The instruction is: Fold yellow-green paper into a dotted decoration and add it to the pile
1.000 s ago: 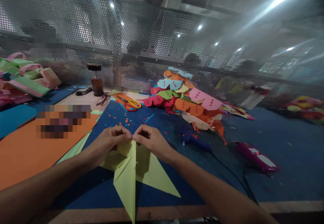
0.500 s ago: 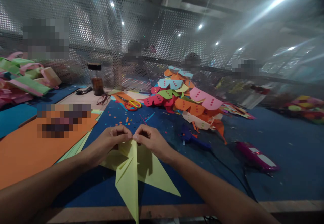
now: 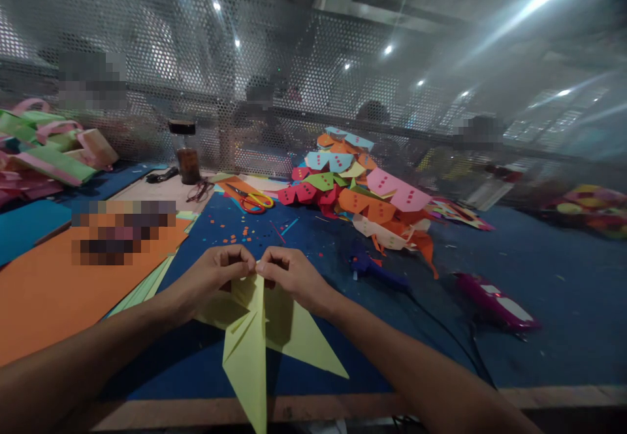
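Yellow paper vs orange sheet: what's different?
Shape: the yellow paper is folded, with pointed flaps; the orange sheet lies flat.
Contact: the left hand and right hand pinch the yellow paper; neither grips the orange sheet.
Shared: both look plain-coloured and run out of frame.

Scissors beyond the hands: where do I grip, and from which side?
Take the scissors by their red and yellow handle loops, probably from the near right: the loops face that way, while the blades point away to the far left.
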Motion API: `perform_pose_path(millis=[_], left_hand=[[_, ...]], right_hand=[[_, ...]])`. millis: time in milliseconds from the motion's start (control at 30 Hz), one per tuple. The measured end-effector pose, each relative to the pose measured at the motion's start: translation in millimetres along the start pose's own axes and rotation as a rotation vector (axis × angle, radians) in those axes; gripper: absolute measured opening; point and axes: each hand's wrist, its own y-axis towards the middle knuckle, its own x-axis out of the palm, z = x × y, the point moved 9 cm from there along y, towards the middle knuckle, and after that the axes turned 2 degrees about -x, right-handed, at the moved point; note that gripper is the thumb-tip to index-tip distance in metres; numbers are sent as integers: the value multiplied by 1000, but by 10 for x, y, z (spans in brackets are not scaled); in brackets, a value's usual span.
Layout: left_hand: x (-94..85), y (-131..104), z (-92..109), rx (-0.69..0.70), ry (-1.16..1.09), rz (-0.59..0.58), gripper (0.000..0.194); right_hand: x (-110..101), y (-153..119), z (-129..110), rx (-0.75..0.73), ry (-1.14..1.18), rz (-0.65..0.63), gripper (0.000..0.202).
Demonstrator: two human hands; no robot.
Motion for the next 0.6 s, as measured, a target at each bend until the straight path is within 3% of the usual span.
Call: perform_pose_path(millis=[233,467,600], left_hand=[[-7,13,-36,-10,-3,1,37],[-68,13,35,18,112,59,38],[-42,8,30,10,108,35,38]], right_hand=[[-46,-2,12,-23,-62,42,24],[-37,5,43,-14,-84,26,38],[-8,-7,27,-8,-49,-11,40]])
